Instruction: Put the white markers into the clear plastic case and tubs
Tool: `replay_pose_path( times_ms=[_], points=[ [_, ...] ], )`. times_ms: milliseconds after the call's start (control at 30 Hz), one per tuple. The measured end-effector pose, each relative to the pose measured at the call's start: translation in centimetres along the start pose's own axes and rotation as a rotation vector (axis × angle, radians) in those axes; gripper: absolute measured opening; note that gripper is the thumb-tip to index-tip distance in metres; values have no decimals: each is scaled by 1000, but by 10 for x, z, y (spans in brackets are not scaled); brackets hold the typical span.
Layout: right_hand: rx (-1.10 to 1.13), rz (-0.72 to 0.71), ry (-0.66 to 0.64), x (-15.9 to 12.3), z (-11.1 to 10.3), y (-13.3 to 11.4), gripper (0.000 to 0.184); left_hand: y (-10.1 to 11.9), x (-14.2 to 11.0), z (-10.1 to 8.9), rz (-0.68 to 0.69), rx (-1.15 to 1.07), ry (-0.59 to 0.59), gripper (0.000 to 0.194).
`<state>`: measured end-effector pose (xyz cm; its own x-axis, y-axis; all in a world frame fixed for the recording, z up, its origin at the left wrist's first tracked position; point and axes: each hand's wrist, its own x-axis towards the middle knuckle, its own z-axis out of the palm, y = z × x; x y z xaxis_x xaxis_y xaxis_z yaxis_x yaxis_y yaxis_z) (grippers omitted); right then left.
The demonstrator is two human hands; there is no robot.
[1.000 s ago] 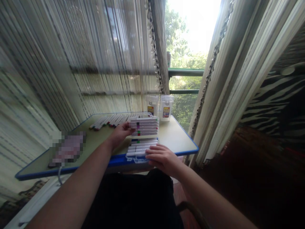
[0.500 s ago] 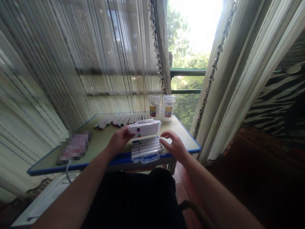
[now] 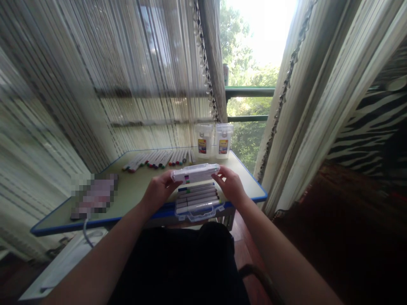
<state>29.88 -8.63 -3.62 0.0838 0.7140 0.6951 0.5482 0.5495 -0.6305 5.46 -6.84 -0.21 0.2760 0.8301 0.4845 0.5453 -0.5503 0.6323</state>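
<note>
Marker case [image 3: 197, 168], clear plastic, lying open at the table's [image 3: 130, 186] near edge. Far half raised: left hand [image 3: 159, 186] pinching its left end, right hand [image 3: 229, 182] its right end. Handling: probably light, stiff, slick, crackable if flexed; best gripped by both short ends (pens could slide). Near half: white markers [image 3: 197, 198], laid left to right. Far right: two upright lidded boxes [image 3: 204, 146], contents indistinct. Far left: loose markers [image 3: 160, 159], row.

1 L hand [image 3: 159, 189] + 1 R hand [image 3: 232, 186], 1 open marker case [image 3: 194, 172] w/ approx. 5 case markers [image 3: 197, 198] in lower half (upper no. unclear), 12+ loose markers [image 3: 154, 159] (exact no. unclear), 2 clear boxes [image 3: 224, 134] w/ 1 label [image 3: 223, 147] ea., 1 tbl [image 3: 130, 186], 2 green rails [image 3: 251, 92] & 1 pixelated item [image 3: 95, 195].
</note>
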Motion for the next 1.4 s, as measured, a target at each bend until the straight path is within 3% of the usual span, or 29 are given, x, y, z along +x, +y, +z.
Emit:
replay_pose_path(
  times_ms=[300,500,633,767,900,1033,1200,1400],
  points=[
    [-104,-120,-112,-8,-9,2,15,7,-22,-8,94,126,-58,38],
    [-196,-173,-164,-10,-8,4,29,4,-32,-9,136,224,-123,38],
    [-324,-213,-227,-11,-6,0,36,-3,-35,-10,360,320,-113,34],
    [-370,-225,-277,-10,-9,-2,39,-11,-36,-9,640,431,-9,31],
    [-316,-180,-304,-9,-17,8,39,-13,-38,-7,765,528,47,29],
    [-195,-84,-333,-17,-30,12,45,-12,-41,-9,810,588,21,30],
    [43,-82,-456,-28,-41,-7,60,-20,-40,-14,842,643,-34,34],
    [42,-58,-598,-29,-42,-18,70,-16,-42,-24,844,757,-102,38]
  ],
)
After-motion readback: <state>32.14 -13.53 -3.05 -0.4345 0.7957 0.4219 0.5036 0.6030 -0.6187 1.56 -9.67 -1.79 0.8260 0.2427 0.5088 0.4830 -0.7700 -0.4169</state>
